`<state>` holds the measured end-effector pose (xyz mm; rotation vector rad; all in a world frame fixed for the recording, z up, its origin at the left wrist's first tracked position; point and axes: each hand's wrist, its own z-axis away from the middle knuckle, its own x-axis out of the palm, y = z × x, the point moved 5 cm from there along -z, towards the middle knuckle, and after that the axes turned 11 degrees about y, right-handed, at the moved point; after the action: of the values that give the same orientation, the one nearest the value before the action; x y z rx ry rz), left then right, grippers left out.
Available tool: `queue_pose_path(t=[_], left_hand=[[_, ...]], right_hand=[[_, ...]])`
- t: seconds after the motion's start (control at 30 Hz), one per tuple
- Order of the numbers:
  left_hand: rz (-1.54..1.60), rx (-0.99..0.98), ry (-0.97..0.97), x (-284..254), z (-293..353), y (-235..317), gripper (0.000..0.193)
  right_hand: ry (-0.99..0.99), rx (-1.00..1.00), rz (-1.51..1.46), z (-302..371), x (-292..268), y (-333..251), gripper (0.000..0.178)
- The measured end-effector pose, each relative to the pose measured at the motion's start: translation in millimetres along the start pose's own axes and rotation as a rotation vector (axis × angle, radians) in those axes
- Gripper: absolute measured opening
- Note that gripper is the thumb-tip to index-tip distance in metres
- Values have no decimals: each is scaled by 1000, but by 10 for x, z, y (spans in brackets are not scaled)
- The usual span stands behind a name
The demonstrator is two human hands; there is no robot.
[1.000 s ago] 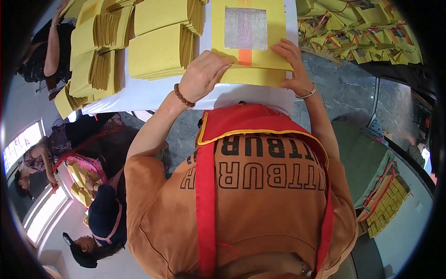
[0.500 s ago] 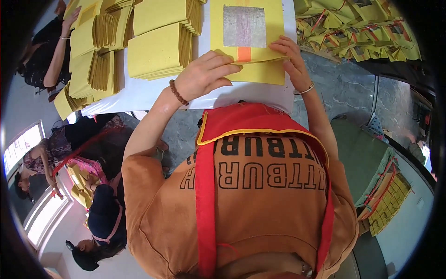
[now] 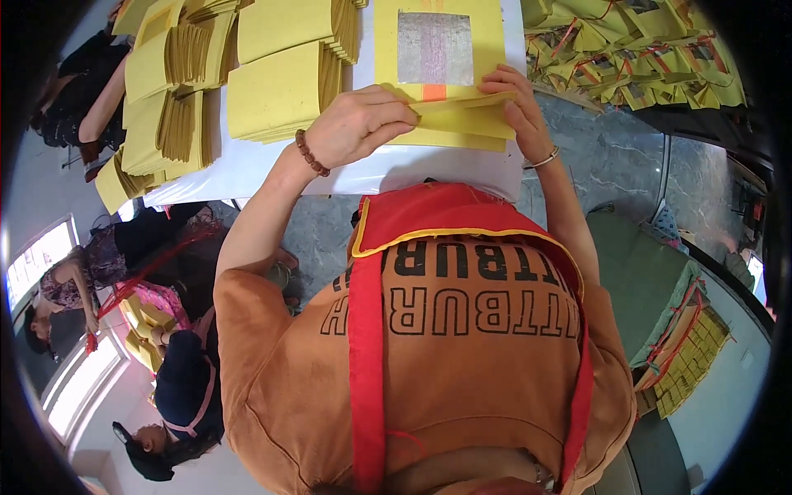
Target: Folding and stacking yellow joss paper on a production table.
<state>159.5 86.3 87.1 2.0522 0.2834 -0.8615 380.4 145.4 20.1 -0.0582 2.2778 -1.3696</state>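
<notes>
A yellow paper sheet (image 3: 488,51) with a silver square and an orange stripe lies before me on the white-covered table (image 3: 351,175). Its near edge is lifted and folding over, with more yellow paper beneath. My left hand (image 3: 363,124) pinches the left end of that fold between thumb and fingers. At the right end, my right hand (image 3: 518,103) has its thumb under the fold and its fingers bent over the top, holding it. Just left of my left hand sits a stack of folded yellow paper (image 3: 276,91).
Further folded paper stacks (image 3: 165,124) crowd the table's left side. Bundles of yellow paper with red ties (image 3: 643,58) lie at the far right. Several people work at the left; one person (image 3: 186,388) handles yellow paper. A green-covered seat (image 3: 635,280) stands at my right.
The near edge of the sheet has risen and rolled further over. My left hand has shifted slightly left and its fingers have closed more. The right hand stays nearly in place.
</notes>
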Motion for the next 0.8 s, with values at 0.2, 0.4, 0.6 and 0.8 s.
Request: queue_pose_path(t=[0.2,0.4,0.6,0.8], left_hand=[[29,-64,-62,-6,-65,8,11],[0,-61,-96,4,-102,8,11],[3,-121,-139,13,-125,-16,11],[-5,-234,-78,9,-83,-70,10]], right_hand=[[3,23,-24,-2,1,10,42],[0,33,-23,-8,-6,10,44],[-27,-8,-77,-15,-36,57,41],[-2,14,-35,15,-6,-14,65]])
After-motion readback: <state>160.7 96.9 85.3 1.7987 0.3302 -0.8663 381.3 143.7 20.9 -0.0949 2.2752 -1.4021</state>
